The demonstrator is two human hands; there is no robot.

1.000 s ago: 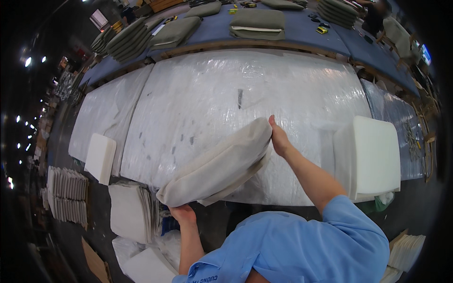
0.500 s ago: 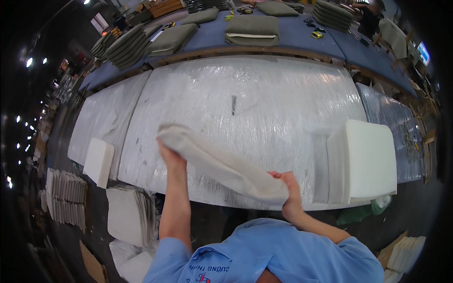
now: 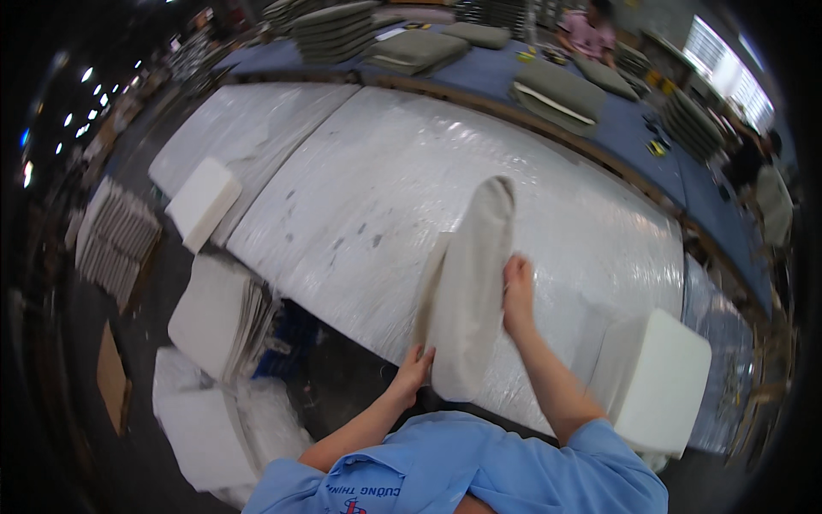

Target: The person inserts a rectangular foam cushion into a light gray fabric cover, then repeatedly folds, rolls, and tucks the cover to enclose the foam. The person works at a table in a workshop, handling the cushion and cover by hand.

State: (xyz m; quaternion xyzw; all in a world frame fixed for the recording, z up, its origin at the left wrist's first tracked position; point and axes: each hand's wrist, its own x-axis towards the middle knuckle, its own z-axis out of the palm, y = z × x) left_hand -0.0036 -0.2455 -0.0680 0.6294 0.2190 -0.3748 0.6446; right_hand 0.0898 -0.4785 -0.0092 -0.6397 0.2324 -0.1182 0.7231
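A beige fabric-covered cushion (image 3: 476,295) is held up over the plastic-wrapped table (image 3: 334,223), tilted with its long side running away from me. A flap or second layer of its fabric shows along its left side. My left hand (image 3: 413,374) is closed on the near left edge, thumb and fingers pinching the fabric. At the right edge, farther up, my right hand (image 3: 517,295) has its fingers curled against the cushion, slightly blurred. The fingertips of the right hand are partly hidden.
White foam pads (image 3: 658,377) stand stacked at the table's right. Another white pad (image 3: 204,201) lies at the left corner. Flat pale pieces (image 3: 214,317) are piled below it. Across the far side runs a blue table (image 3: 479,73) with green cushions (image 3: 561,94); people are beyond.
The cushion has turned from lying crosswise to pointing away from me. My left hand has come down to its near edge; my right hand has moved up its right side. The head view has swung left.
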